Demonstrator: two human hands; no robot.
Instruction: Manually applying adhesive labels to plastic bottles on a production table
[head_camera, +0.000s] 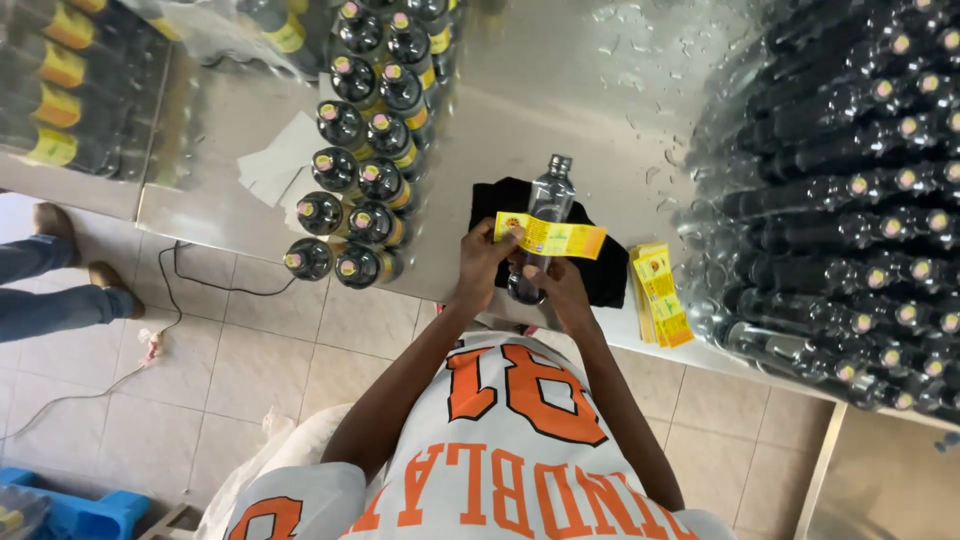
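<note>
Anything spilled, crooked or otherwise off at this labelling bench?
Water droplets are scattered across the steel table near the unlabelled bottles. The yellow label sits slanted against the bottle, held by the left hand and right hand. Nothing looks damaged.

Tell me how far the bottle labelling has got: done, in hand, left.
Done: rows of dark bottles with yellow labels stand on the steel table. In hand: both hands, left hand and right hand, press a yellow label onto one bottle over a black cloth. Left: a big mass of unlabelled bottles on the right, with a stack of spare labels beside them.
</note>
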